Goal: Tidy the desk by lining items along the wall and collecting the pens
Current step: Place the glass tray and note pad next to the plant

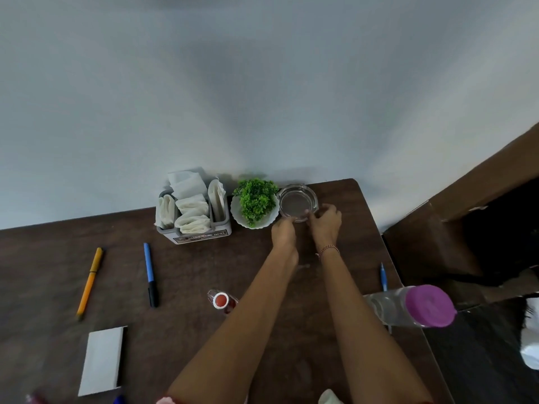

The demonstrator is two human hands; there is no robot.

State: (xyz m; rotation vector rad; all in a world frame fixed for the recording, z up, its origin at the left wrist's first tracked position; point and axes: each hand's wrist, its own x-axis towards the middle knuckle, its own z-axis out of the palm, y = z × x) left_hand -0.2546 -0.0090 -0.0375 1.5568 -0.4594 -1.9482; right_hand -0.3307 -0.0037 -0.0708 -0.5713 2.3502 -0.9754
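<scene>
On the table lie an orange pen, a blue pen and, to my right, a slim blue pen. Farther out, my right hand curls its fingers on the near rim of the glass ashtray. My left hand meets the same rim, its grip hidden. The ashtray sits against the wall, touching the plant bowl.

Hidden, cropped and blurred parts of the desk

The fingertips of the left hand and right hand blur at the near rim of the glass ashtray, so neither grip can be judged. The left forearm covers part of the red-capped bottle. The purple-capped bottle is smeared and hides the lower end of a blue pen. The label on the napkin holder is unreadable. A red object and a blue object are cut off by the bottom edge.
</scene>
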